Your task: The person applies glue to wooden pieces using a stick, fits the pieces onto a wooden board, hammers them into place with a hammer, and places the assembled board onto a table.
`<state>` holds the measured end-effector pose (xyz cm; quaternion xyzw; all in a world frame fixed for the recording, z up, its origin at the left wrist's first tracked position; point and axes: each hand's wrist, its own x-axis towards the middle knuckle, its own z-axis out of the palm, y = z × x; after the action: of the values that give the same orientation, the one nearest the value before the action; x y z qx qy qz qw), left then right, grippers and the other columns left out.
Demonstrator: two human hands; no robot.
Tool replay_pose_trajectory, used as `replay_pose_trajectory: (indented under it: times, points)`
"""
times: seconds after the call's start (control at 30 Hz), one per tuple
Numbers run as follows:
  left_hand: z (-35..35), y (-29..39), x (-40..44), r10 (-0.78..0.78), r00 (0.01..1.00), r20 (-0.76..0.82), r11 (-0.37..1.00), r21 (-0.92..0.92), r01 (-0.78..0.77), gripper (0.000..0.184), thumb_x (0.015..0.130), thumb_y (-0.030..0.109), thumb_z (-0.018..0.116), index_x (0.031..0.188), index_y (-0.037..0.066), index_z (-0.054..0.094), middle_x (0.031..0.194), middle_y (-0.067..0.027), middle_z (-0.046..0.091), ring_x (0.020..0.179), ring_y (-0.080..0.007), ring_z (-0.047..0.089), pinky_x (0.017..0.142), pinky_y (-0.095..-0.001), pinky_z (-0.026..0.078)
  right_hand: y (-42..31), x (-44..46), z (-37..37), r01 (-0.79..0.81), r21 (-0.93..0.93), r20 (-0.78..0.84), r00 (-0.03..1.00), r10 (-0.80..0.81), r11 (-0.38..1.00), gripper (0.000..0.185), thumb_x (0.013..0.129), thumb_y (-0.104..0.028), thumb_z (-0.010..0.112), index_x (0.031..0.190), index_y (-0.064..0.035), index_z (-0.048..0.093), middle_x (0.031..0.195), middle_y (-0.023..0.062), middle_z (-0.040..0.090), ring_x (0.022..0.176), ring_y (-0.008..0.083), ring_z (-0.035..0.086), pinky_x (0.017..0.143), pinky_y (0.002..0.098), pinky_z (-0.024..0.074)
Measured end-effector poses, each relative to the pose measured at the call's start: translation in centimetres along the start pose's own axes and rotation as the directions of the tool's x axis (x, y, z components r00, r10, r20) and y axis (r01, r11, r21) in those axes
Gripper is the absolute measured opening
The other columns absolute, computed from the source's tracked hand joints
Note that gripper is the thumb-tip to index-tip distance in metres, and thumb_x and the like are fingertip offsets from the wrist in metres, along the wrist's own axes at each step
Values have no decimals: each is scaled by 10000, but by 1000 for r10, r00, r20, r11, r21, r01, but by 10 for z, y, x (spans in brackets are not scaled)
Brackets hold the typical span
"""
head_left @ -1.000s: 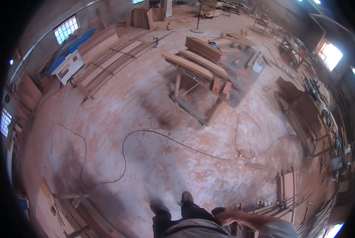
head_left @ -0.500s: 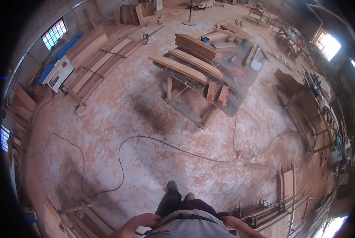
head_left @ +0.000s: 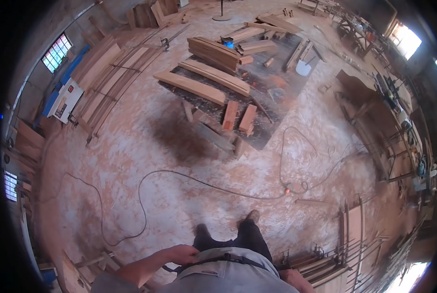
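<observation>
My left hand (head_left: 183,254) is at the left side of my waist, its fingers curled in against the hem of the grey shirt (head_left: 223,271). What it holds, if anything, is hidden. A dark strap or cord (head_left: 169,268) shows just below that wrist. My right hand (head_left: 292,278) hangs by my right hip, partly behind the shirt, and its fingers are not clear. In front of me stands a low work table (head_left: 267,139) bearing several timber boards (head_left: 189,88), two short reddish blocks (head_left: 231,115) and a blue tin (head_left: 227,43).
A long cable (head_left: 203,182) with an orange-lit end (head_left: 287,191) snakes across the dusty floor. Bar clamps (head_left: 321,261) and boards lie at lower right. Clamped panels (head_left: 113,90) and a white machine (head_left: 66,102) stand at left. A cluttered bench (head_left: 399,146) runs along the right.
The table and its boards appear nearer and farther left. My right foot has swung forward past the left. My left hand has risen slightly at the waist.
</observation>
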<state>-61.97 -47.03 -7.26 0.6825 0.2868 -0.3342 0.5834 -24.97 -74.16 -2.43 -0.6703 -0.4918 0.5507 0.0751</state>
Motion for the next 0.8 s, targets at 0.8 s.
replay_pose_trajectory:
  times: [0.8]
  points:
    - [-98, 62, 52, 22, 993, 120, 934, -357, 23, 438, 869, 233, 652, 1235, 9, 559, 1069, -96, 676, 930, -136, 591, 797, -319, 484, -11, 51, -182, -156, -20, 219, 963, 156, 988, 373, 850, -303, 547, 1161, -127, 656, 1054, 190, 676, 966, 367, 650, 828, 423, 524]
